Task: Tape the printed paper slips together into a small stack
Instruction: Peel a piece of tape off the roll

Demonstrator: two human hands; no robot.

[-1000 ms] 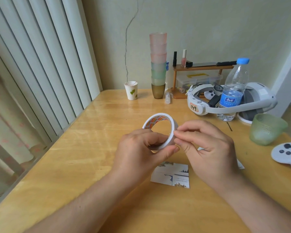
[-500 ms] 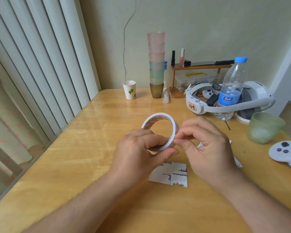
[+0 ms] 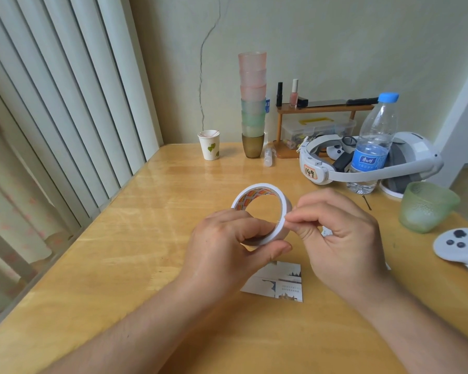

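- We have the white roll of tape with an orange-patterned inner core (image 3: pixel 261 211) lifted above the middle of the light wooden tabletop (image 3: pixel 152 238), our left hand (image 3: pixel 227 255) wrapped around its lower rim, thumb underneath.
- Our right hand (image 3: pixel 338 238) has thumb and forefinger pressed together at the roll's right side — seemingly picking at the tape's loose end, though we cannot tell whether any tape is actually lifted.
- The printed paper slips with small landscape pictures (image 3: pixel 277 283) lie flat on the tabletop toward its near edge, below and between our hands, not yet taped.
- Risks, as we judge them: the tape end may slip back onto the roll or tear narrow if the nail catches only a corner; a freed strip could fold onto itself or stick to our fingers.
- Pulling rightward brings our elbow toward the frosted green glass cup (image 3: pixel 427 206) and the white game controller (image 3: pixel 459 247) at the right edge — a wide pull could knock them.
- Open room lies left and forward; the near edge is also bare.
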